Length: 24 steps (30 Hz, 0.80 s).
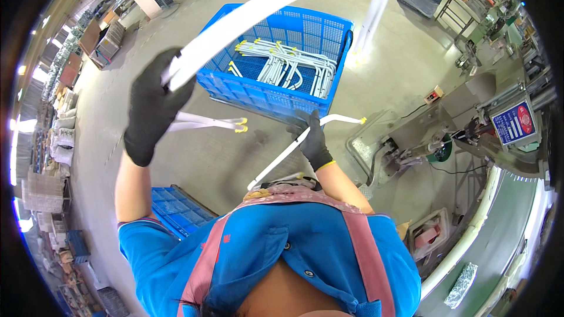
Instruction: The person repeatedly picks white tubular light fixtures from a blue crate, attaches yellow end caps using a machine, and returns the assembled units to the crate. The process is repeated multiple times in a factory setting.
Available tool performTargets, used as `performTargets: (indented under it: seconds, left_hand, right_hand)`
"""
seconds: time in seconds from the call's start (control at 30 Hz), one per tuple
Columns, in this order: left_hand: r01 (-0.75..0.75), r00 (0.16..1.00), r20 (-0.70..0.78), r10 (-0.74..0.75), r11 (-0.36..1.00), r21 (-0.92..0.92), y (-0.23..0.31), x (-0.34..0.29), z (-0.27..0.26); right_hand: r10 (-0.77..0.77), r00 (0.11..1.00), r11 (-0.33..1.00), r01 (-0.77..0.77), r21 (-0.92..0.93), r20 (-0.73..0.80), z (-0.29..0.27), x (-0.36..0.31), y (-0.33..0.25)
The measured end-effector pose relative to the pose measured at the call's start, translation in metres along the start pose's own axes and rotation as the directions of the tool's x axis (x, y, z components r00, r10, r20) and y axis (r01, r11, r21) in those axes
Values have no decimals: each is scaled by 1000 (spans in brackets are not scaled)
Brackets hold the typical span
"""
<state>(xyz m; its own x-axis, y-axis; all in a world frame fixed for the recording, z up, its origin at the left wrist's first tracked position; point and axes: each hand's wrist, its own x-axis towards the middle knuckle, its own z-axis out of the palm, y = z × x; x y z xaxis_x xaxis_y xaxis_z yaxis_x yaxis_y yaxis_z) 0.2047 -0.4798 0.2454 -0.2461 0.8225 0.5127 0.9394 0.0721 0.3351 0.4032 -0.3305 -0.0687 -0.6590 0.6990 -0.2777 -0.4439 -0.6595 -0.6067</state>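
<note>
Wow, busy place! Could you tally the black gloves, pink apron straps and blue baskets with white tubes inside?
Black gloves, on the left hand and right hand: 2
Pink apron straps: 2
Blue basket with white tubes inside: 1
Total: 5

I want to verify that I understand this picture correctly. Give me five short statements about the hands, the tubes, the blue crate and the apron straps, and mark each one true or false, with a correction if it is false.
1. The left hand and the right hand both wear dark gloves. True.
2. White tubes with yellow ends lie in the large blue crate. True.
3. The left hand holds nothing. False: it grips white tubing.
4. The right hand holds a bent white tube. True.
5. The apron straps are green. False: the apron straps are pink.
</note>
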Motion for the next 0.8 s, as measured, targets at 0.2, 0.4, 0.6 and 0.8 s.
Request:
performTargets:
  seconds: [0.2, 0.4, 0.6, 0.8]
  left_hand:
    - [96, 994, 58, -91, 991, -94, -34, -56, 88]
    - [37, 992, 125, -21, 991, -126, -43, -114, 159]
    - [167, 977, 180, -112, 931, -323, -59, -172, 202]
    - [594, 799, 368, -476, 530, -605, -70, -216, 250]
  right_hand:
    - [-321, 911, 933, 257, 253, 258, 60, -33, -103]
    - [-358, 914, 890, 272, 367, 190, 77, -25, -130]
    - [-315, 931, 916, 248, 317, 184, 60, -16, -121]
    - [-286, 951, 943, 257, 210, 122, 61, -18, -108]
